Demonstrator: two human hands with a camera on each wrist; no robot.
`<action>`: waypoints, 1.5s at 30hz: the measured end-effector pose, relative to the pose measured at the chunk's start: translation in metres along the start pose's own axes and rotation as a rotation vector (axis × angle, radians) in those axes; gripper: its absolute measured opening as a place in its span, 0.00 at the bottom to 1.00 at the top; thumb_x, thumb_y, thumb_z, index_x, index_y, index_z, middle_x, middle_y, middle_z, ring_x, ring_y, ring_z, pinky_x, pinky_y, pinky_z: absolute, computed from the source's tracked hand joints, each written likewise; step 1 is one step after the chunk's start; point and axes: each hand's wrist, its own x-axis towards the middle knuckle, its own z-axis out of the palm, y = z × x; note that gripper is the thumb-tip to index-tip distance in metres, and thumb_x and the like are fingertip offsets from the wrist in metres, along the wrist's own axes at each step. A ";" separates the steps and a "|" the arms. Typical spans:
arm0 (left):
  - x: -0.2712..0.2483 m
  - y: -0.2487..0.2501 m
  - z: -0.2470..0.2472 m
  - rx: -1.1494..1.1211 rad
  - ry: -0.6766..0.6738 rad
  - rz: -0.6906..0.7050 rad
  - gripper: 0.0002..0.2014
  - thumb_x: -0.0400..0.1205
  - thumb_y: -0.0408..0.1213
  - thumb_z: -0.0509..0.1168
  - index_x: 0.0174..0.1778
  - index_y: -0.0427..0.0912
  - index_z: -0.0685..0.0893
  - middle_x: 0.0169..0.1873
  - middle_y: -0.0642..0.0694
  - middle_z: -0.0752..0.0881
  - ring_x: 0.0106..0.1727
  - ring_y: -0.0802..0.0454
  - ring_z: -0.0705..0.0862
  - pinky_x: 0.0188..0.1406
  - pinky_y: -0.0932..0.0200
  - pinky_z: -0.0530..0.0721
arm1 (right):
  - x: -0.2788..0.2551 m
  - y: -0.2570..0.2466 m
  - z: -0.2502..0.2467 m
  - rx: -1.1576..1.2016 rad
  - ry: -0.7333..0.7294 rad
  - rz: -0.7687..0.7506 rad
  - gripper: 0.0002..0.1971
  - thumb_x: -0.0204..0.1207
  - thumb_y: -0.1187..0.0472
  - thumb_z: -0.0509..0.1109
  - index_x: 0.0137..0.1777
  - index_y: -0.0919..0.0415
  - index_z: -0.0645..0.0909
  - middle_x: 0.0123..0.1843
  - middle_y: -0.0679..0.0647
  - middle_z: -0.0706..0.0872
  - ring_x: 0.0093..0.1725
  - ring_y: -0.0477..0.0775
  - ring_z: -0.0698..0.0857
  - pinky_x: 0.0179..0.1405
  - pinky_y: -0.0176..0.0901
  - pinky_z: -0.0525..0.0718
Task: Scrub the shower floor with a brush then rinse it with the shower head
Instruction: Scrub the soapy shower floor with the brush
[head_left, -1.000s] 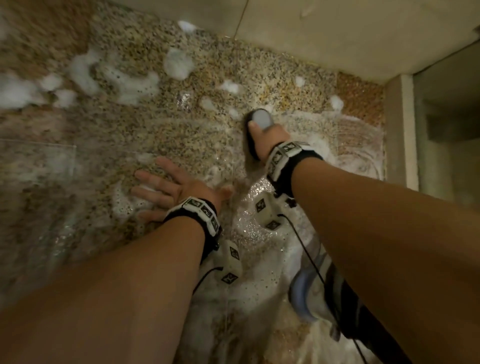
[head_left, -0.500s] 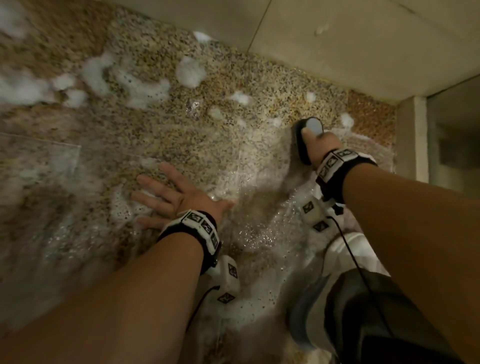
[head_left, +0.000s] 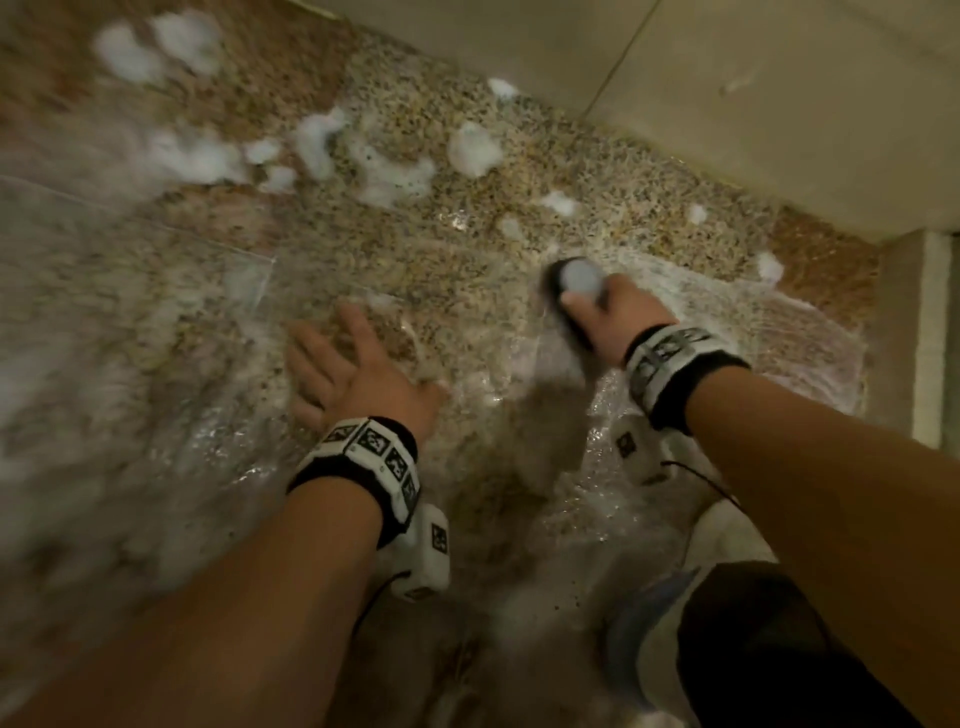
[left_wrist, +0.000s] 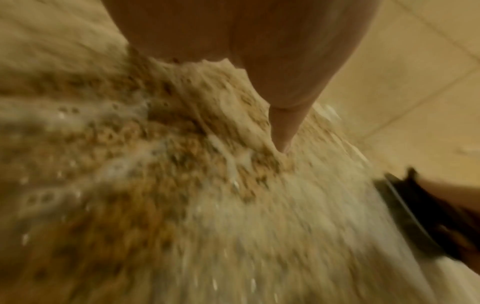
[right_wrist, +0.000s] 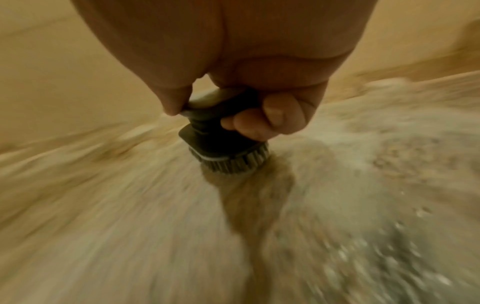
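Observation:
My right hand (head_left: 608, 317) grips a dark scrub brush (head_left: 571, 283) with a pale grey top, its bristles (right_wrist: 231, 162) pressed on the wet speckled shower floor (head_left: 467, 249) near the back wall. In the right wrist view my fingers (right_wrist: 262, 119) curl around the brush handle (right_wrist: 215, 109). My left hand (head_left: 343, 374) lies flat on the soapy floor to the left of the brush, fingers spread and straight. The left wrist view shows the palm and one finger (left_wrist: 285, 121) touching foam. No shower head is in view.
Clumps of white foam (head_left: 472, 148) sit on the floor toward the back and left. A beige tiled wall (head_left: 753, 104) borders the floor at the back, and a pale door frame (head_left: 930, 338) stands at the right. My knee and a shoe (head_left: 639, 623) are at the lower right.
The right hand has swept the brush back to the left, away from the right corner. The left hand stays flat on the floor. The head view has shifted.

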 end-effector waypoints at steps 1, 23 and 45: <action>0.006 -0.004 -0.009 -0.016 0.009 -0.029 0.65 0.76 0.64 0.76 0.88 0.58 0.26 0.87 0.38 0.23 0.89 0.33 0.28 0.87 0.27 0.39 | 0.010 0.004 -0.011 0.046 0.046 0.105 0.33 0.83 0.33 0.59 0.68 0.64 0.76 0.59 0.63 0.86 0.46 0.64 0.83 0.43 0.48 0.75; 0.031 -0.047 -0.051 -0.164 0.074 -0.242 0.47 0.85 0.60 0.64 0.91 0.61 0.39 0.88 0.43 0.25 0.89 0.33 0.30 0.88 0.28 0.43 | 0.048 -0.079 -0.007 0.108 0.049 0.145 0.36 0.86 0.35 0.53 0.74 0.68 0.75 0.69 0.68 0.82 0.61 0.68 0.83 0.54 0.53 0.78; 0.032 -0.087 -0.071 -0.087 -0.002 -0.587 0.72 0.69 0.69 0.79 0.88 0.59 0.25 0.87 0.31 0.28 0.88 0.22 0.37 0.83 0.17 0.54 | 0.021 -0.165 0.039 -0.070 -0.110 -0.305 0.35 0.82 0.32 0.58 0.73 0.62 0.74 0.58 0.60 0.84 0.43 0.62 0.82 0.36 0.46 0.78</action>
